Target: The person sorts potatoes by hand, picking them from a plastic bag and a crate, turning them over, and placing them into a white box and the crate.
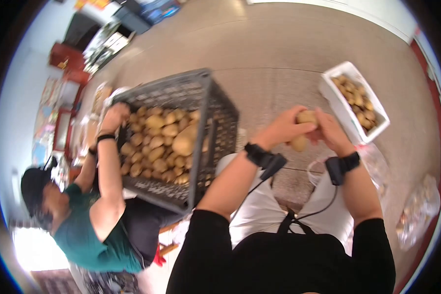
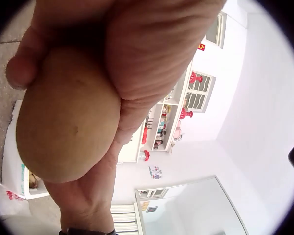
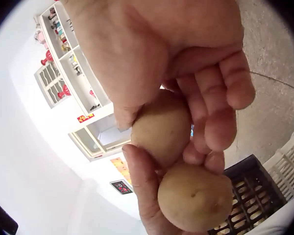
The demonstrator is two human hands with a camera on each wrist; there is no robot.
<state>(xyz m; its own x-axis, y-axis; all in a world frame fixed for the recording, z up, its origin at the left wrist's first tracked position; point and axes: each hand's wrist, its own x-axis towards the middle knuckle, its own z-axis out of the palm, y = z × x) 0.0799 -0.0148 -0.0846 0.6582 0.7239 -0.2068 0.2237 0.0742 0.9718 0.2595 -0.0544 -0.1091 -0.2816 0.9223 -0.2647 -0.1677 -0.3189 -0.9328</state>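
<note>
Two potatoes are between my hands, held over the floor in front of my knees. My left hand (image 1: 285, 128) grips the lower potato (image 1: 298, 143) against its palm; in the left wrist view this potato (image 2: 68, 122) looks large, smooth and tan. With curled fingers my right hand (image 1: 332, 133) holds the other potato (image 1: 306, 116), and the left fingertips come right up to it. The right wrist view has this potato (image 3: 164, 127) under the right thumb, just above the left hand's potato (image 3: 195, 197).
On the left stands a black plastic crate (image 1: 206, 142) full of potatoes. Another person (image 1: 93, 225) in a green shirt reaches into it. At the right is a white foam box (image 1: 379, 122) with smaller potatoes. Plastic bags (image 1: 419, 210) lie on the floor farther right.
</note>
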